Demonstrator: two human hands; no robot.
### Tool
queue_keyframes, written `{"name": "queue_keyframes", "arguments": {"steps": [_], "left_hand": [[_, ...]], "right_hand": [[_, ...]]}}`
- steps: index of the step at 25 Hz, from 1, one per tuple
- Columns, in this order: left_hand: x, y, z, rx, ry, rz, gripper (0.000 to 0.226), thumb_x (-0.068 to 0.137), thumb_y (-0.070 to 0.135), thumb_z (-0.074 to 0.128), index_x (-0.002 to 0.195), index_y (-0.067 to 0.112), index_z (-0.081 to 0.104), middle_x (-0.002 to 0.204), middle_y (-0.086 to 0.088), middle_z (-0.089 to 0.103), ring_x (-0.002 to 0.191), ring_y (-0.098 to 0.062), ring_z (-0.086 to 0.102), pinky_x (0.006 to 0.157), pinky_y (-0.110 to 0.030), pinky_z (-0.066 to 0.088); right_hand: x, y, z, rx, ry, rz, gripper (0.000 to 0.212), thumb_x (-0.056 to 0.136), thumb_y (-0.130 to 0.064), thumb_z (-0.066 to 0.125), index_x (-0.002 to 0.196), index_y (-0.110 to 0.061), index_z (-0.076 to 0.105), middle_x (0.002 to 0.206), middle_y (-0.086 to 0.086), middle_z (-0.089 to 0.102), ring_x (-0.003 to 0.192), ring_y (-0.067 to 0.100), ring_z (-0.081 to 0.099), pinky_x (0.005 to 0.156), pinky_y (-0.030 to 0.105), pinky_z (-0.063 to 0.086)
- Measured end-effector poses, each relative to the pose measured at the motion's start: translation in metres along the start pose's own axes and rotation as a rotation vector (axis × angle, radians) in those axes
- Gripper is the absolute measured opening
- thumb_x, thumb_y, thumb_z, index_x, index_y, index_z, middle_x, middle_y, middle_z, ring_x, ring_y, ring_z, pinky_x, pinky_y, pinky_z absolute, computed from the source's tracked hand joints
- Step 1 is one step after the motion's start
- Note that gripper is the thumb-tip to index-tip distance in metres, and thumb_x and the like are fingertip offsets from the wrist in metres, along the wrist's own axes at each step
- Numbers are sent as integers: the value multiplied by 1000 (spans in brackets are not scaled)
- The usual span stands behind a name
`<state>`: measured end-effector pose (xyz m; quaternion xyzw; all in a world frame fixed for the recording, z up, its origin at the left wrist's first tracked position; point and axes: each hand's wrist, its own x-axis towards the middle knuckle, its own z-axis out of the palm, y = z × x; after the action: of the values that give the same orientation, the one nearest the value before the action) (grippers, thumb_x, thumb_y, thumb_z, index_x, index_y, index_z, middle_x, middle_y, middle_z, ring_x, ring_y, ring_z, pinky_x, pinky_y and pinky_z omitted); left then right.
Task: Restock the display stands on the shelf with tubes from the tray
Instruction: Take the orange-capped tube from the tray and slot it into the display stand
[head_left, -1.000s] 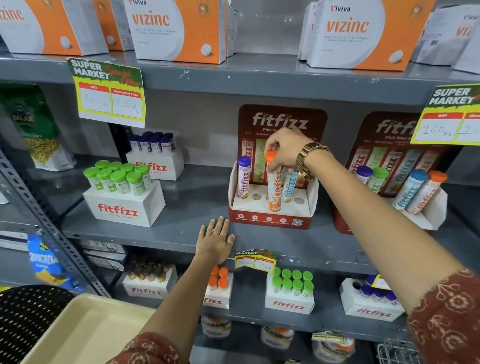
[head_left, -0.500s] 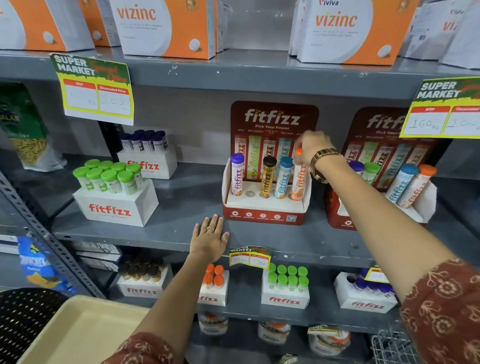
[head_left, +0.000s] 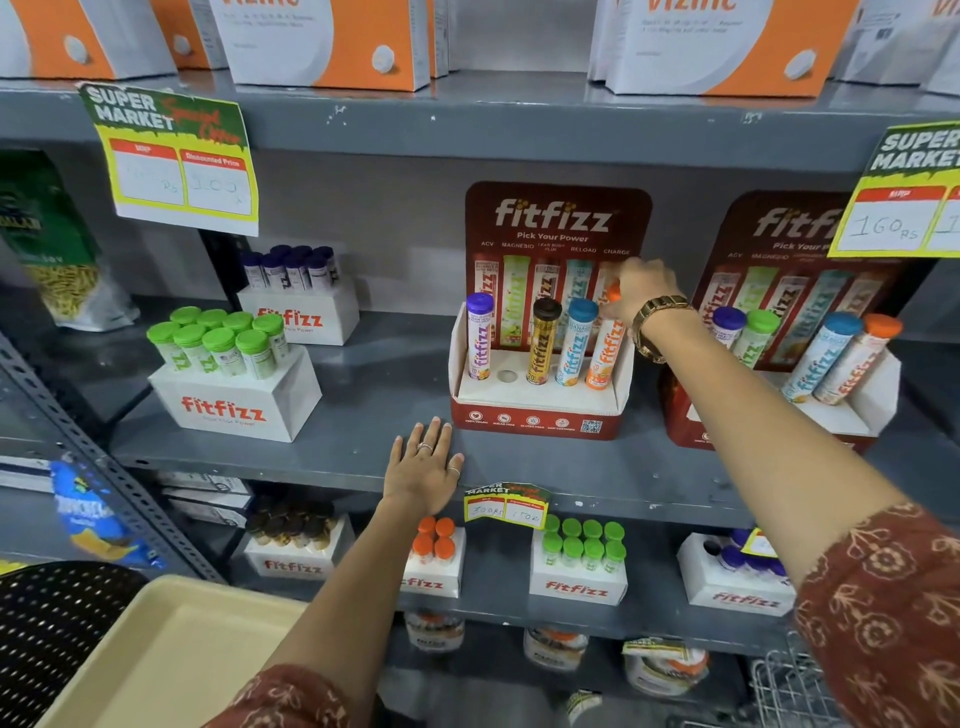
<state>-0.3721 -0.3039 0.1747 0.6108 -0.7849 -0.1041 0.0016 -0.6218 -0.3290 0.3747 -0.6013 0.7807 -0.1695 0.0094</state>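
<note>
So the red cardboard display stand (head_left: 540, 415) is sitting in the middle of the grey metal shelf (head_left: 332, 462), and everything is basically happening around it. The right hand (head_left: 641, 291) is reaching over the stand's right end, fingers curled down around the orange cap of the orange tube (head_left: 604, 358), which is standing in the rightmost hole and leaning a bit. So that hand is closed on the tube's top.

Next to it, going left across the stand, the blue tube (head_left: 574, 343), the black and gold tube (head_left: 542, 343) and the purple tube (head_left: 479, 338) are standing in their round holes, all smooth glossy cylinders with chunky caps. One empty hole (head_left: 506, 375) is showing between the purple and the black one.

The left hand (head_left: 423, 470) is lying flat on the shelf just in front of the stand's left corner, fingers spread wide, holding nothing, rings showing on it.

Well below and left of the stand, the cream plastic tray (head_left: 171, 654) is poking into view, smooth with a rounded rim, and I can't see any tubes in the part that's showing.
</note>
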Motion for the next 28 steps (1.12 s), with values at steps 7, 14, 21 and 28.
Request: {"name": "queue_keyframes", "arguments": {"steps": [7,14,21,28], "left_hand": [[-1,1,0,1,-5,-3,57,100,43,13,149,18,-2,160,-2,-5,147,-24,-6,119,-41,-5],[-1,1,-3,14,-26,4,57,100,42,12,149,18,-3,160,-3,-5,147,-24,-7,119,-42,-5],[-53,-39,-9,-196,470,-76,55,90,33,24,120,1,57,131,-19,57,127,-33,48,109,-48,33],[-158,-175,35,-142,245,-328,51,82,27,31,104,-5,64,106,-26,68,97,-39,67,82,-49,53]], "right_hand": [[-2,4,7,3,-47,-11,43,81,-14,70,119,-2,53,121,22,56,110,37,55,93,42,49],[-14,0,7,-129,-124,23,61,75,-23,77,126,-5,48,128,20,52,117,37,52,94,43,48],[-62,-70,21,-174,307,-258,34,87,2,46,120,-5,53,125,21,51,117,38,44,84,45,49],[-170,-184,142,85,176,-799,14,65,2,62,73,-8,66,75,12,65,72,32,63,47,30,50]]}}
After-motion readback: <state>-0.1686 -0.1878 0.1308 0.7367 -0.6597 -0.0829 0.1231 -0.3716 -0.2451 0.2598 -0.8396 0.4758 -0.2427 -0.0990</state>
